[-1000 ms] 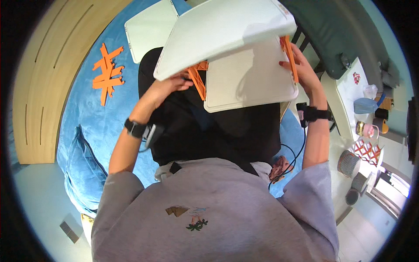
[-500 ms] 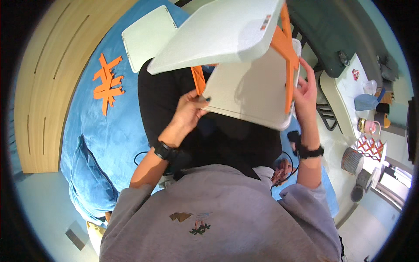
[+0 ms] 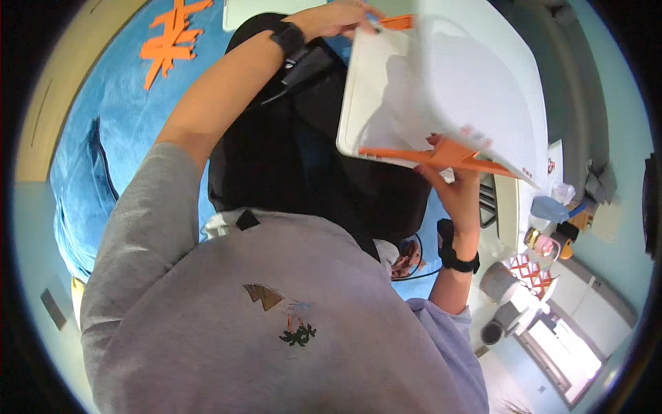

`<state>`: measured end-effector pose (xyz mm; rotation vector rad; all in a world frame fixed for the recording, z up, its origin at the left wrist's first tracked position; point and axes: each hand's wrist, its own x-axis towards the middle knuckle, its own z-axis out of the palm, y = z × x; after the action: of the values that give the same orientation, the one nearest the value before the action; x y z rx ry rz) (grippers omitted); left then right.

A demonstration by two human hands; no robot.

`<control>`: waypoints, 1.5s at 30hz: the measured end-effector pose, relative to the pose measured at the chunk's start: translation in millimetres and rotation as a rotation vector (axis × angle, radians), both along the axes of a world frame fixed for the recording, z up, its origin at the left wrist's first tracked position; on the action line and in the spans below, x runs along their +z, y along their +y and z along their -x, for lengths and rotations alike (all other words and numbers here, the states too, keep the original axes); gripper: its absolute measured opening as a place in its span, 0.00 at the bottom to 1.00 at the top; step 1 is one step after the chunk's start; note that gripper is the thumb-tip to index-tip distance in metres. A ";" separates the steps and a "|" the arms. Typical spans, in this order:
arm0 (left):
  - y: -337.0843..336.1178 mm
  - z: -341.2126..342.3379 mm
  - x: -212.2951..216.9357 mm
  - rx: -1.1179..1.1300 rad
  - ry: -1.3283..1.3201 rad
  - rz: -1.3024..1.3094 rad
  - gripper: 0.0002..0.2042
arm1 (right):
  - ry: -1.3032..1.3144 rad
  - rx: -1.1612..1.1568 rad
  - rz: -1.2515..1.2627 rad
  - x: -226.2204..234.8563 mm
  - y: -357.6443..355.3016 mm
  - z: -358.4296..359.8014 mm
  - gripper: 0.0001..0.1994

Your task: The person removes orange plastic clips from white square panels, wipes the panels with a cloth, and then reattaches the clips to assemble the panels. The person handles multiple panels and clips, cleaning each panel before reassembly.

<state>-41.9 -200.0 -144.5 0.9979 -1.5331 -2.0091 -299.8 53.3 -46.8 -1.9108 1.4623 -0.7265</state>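
Note:
Over my black-trousered lap stands a part-built rack of two white plastic panels joined by orange braces, turned on its side. Its lower panel [image 3: 376, 90] lies nearer my lap; the upper panel [image 3: 483, 76] slants above to the right. At the far left corner, my left hand [image 3: 341, 19] grips the edge beside an orange brace [image 3: 397, 23]; some fingertips are hidden. My right hand [image 3: 455, 190] holds the near orange brace [image 3: 452, 153], thumb on the near side and fingers behind it.
Loose orange brace pieces [image 3: 169, 45] lie on the blue bedding [image 3: 138, 96] at the left. Another white panel [image 3: 265, 7] is cut off at the top edge. Right of me stand a white table, a blue container [image 3: 548, 207] and a grey basket [image 3: 500, 281].
The rack has turned and swung to the right. My left hand has gone from its near left corner to the far one; my right hand has moved down and left along with the brace.

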 end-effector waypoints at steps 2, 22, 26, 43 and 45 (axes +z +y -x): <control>14.8 11.1 -3.2 0.298 0.296 -0.226 0.12 | -0.232 -0.086 -0.179 -4.8 -10.0 -8.2 0.05; 115.5 13.5 3.2 0.466 0.633 -0.453 0.21 | -0.109 -0.084 -0.106 8.6 -41.3 -14.8 0.08; 115.4 11.8 4.2 0.424 0.654 -0.459 0.22 | -0.010 -0.088 -0.040 7.0 -42.8 -13.3 0.07; 113.9 9.3 0.4 0.386 0.658 -0.443 0.25 | 0.041 -0.078 -0.009 13.1 -40.4 -15.3 0.05; 114.9 10.4 0.0 0.429 0.645 -0.457 0.19 | 0.085 -0.074 -0.060 11.6 -40.4 -15.1 0.06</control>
<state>-52.3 -85.1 -144.5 0.6454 -0.4905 -2.0963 -284.7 12.9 -35.2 -1.8708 1.5967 -0.6346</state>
